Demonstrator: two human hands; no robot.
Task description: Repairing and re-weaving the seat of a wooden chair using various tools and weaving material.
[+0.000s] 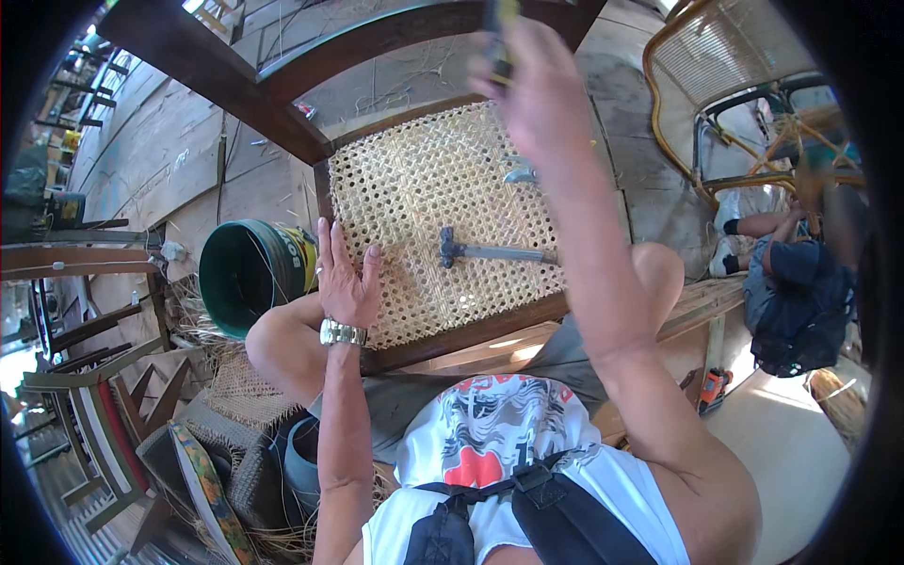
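Note:
A woven cane seat [405, 188] in a dark wooden chair frame [202, 71] lies across my lap. My left hand [348, 287], with a metal watch at the wrist, rests flat along the seat's left edge, fingers stretched out. Raised over the far right part of the chair, my right hand [535, 80] is closed around a black-and-yellow hand tool [504, 42]; its exact kind is blurred. On the cane lies a hammer [490, 252], head to the left, its handle end hidden near my right forearm. Beyond it, a small grey metal tool [520, 176] is partly covered by that arm.
Left of my knee a green bucket [226, 273] lies tipped with its mouth showing. Wooden chair parts [113, 424] and a grey container [303, 461] crowd the lower left. At right are a rattan chair [659, 122], a seated person [800, 273] and an orange-and-black tool [716, 388].

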